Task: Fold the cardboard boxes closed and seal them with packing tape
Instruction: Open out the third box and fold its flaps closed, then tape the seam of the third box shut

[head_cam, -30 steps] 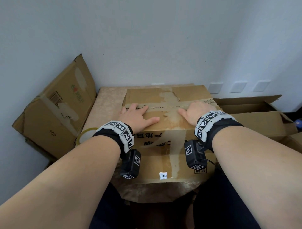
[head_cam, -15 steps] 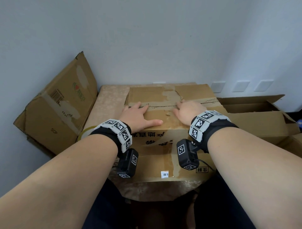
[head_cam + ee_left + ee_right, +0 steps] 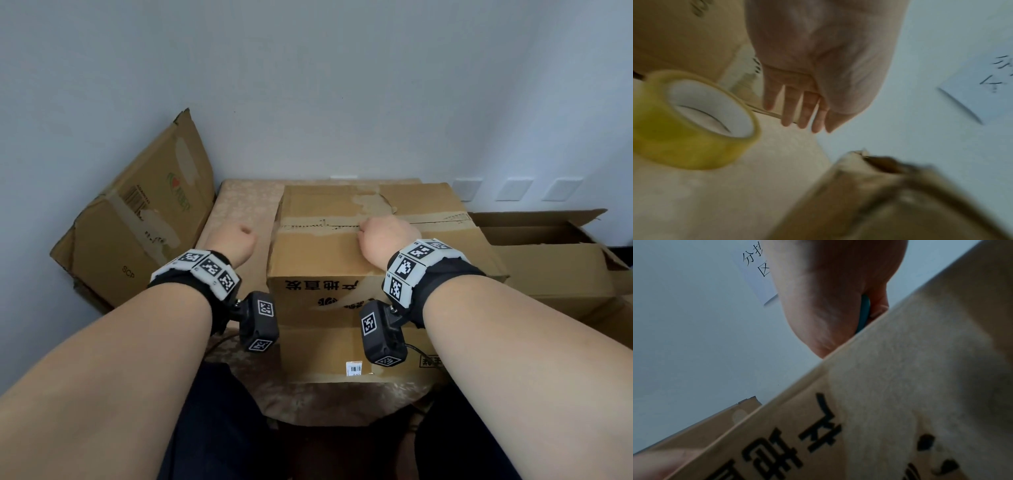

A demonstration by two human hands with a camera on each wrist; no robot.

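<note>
A closed cardboard box (image 3: 342, 253) with black print on its near side stands on the cloth-covered table (image 3: 239, 202); a seam with old tape runs across its top. My right hand (image 3: 378, 236) rests on that seam near the middle. In the right wrist view a narrow teal thing (image 3: 864, 313) shows between its palm and a curled finger. My left hand (image 3: 236, 240) hovers off the box, left of it over the table, fingers (image 3: 803, 110) straight and holding nothing. A yellow tape roll (image 3: 694, 120) lies on the table just beside that hand; my wrist hides it in the head view.
A worn cardboard box (image 3: 137, 219) leans against the wall at the left. An open cardboard box (image 3: 548, 260) sits to the right of the table. The wall stands close behind, with sockets (image 3: 513, 188) low on the right.
My left hand has lifted off the box top and moved left, over the table beside the box. The right hand has slid a little left along the seam.
</note>
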